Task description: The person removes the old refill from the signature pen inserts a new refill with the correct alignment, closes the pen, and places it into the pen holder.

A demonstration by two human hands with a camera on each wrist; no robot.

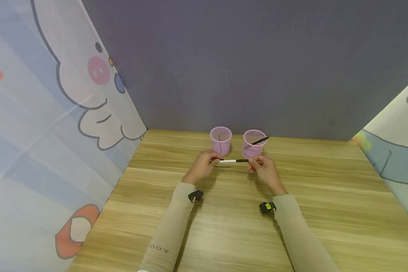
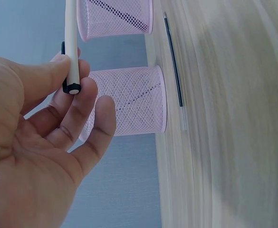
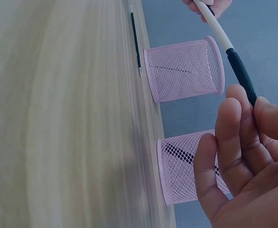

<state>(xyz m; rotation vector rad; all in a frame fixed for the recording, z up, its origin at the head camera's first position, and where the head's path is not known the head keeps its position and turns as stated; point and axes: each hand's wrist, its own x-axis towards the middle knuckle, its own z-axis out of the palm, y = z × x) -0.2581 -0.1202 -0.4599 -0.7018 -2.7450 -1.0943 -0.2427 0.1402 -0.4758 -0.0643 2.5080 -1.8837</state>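
Note:
Both hands hold one pen (image 1: 228, 161) level above the table, a white barrel with a black grip section. My left hand (image 1: 204, 164) pinches its white end, where a black clip and black end ring show in the left wrist view. Between thumb and fingers, my right hand (image 1: 264, 170) pinches the black front end, hiding the tip. A dark, thin pen refill (image 2: 175, 66) lies on the table just below the held pen. Behind the hands stand two pink mesh cups; the left cup (image 1: 221, 141) has a thin dark refill inside, the right cup (image 1: 254, 145) a black pen (image 1: 260, 141).
The wood-grain table (image 1: 231, 226) runs back to a dark grey panel (image 1: 241, 68). Cartoon-printed sheets stand along the left side (image 1: 68, 113) and right side (image 1: 397, 151). Both cups stand near the table's back edge.

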